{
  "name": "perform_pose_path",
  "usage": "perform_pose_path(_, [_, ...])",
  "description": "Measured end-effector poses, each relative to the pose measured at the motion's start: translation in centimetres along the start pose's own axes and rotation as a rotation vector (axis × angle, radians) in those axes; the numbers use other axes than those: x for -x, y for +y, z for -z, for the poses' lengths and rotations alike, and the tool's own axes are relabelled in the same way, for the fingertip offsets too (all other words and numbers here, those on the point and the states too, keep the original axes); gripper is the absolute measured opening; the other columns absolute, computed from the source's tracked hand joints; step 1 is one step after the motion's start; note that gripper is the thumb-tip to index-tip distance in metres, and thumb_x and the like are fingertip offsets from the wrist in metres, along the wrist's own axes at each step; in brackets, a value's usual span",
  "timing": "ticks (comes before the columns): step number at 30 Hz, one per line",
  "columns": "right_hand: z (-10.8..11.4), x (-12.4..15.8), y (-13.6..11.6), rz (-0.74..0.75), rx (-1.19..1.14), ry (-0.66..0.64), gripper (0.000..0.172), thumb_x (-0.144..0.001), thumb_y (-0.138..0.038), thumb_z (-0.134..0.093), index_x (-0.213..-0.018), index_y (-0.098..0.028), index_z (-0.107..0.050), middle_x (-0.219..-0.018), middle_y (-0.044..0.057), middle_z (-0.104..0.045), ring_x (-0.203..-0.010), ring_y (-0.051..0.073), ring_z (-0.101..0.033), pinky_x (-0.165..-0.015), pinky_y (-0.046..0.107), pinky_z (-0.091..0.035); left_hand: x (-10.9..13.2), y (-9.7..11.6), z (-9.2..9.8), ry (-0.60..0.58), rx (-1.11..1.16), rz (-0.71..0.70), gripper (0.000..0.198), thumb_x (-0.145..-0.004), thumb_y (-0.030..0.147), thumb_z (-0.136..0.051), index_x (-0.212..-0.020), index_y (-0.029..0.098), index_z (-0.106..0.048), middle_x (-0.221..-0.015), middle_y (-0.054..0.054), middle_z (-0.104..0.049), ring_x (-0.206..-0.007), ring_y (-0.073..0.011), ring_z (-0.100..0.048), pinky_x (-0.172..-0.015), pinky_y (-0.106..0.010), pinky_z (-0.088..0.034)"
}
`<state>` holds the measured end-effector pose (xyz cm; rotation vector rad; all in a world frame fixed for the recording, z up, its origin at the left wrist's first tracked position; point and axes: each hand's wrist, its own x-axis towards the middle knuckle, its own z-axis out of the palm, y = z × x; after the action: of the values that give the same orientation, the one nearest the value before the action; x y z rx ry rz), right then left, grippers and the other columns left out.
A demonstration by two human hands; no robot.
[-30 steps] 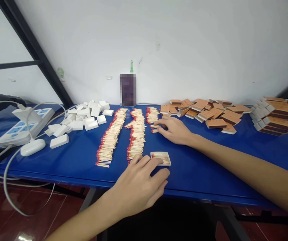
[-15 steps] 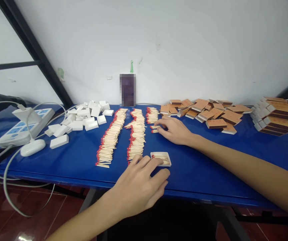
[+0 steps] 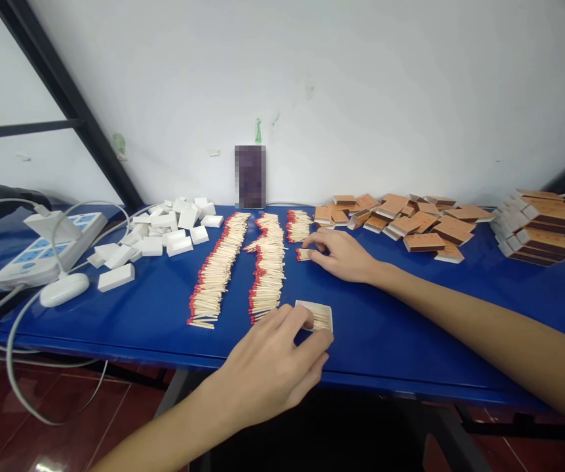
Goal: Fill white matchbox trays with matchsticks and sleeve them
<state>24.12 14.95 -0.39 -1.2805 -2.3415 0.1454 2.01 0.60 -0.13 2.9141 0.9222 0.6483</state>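
Observation:
At the table's front, my left hand (image 3: 277, 364) has its fingers closed on a white matchbox tray (image 3: 330, 316). Matches lie in the tray, partly covered by the fingers. My right hand (image 3: 344, 254) rests farther back, its thumb and fingertips curled around the tail ends of a small bunch of matches (image 3: 303, 254) on the table. Just behind that bunch is a short row of red-headed matches (image 3: 299, 226). Two longer rows run toward the front edge: a middle row (image 3: 269, 269) and a left row (image 3: 218, 269).
Loose white trays (image 3: 164, 226) are heaped at the back left, near a power strip (image 3: 49, 249) with cables. Brown matchbox sleeves (image 3: 417, 223) lie scattered at the back right beside stacked matchboxes (image 3: 543, 229). A dark, blurred-out rectangle (image 3: 250, 177) leans on the wall.
The tray has shifted slightly and tilted, and my left fingers have curled farther into it. The small bunch by my right fingertips now looks drawn closer together.

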Motion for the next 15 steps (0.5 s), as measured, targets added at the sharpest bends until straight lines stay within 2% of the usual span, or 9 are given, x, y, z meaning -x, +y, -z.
perform_pose_path(3, [0.20, -0.05, -0.03, -0.012, -0.033, -0.025, 0.024, -0.088, -0.030, -0.051, -0.099, -0.019, -0.069, -0.073, 0.001, -0.055, -0.069, 0.018, -0.051, -0.065, 0.030, -0.034, 0.01, 0.05, 0.06, 0.002, -0.006, 0.014, 0.021, -0.100, 0.022, -0.045, -0.116, 0.019, -0.058, -0.103, -0.008, -0.051, -0.089, -0.0210, -0.055, -0.073, -0.033, -0.054])
perform_pose_path(9, [0.45, 0.11, -0.05, 0.001, -0.063, -0.067, 0.026, -0.087, -0.033, -0.052, -0.104, -0.018, -0.067, -0.075, 0.001, -0.054, -0.068, 0.017, -0.050, -0.064, 0.029, -0.034, 0.04, 0.07, 0.03, 0.006, -0.005, 0.005, 0.021, -0.100, 0.022, -0.045, -0.114, 0.018, -0.059, -0.098, -0.007, -0.049, -0.084, -0.0200, -0.053, -0.070, -0.033, -0.053])
perform_pose_path(15, [0.28, 0.29, -0.04, 0.014, -0.033, -0.069, 0.028, -0.085, -0.033, -0.055, -0.106, -0.018, -0.064, -0.078, 0.001, -0.054, -0.071, 0.018, -0.050, -0.067, 0.030, -0.036, -0.03, 0.03, 0.03, -0.006, 0.013, -0.004, 0.019, -0.099, 0.021, -0.046, -0.114, 0.017, -0.058, -0.104, -0.009, -0.053, -0.091, -0.0217, -0.056, -0.078, -0.036, -0.055])
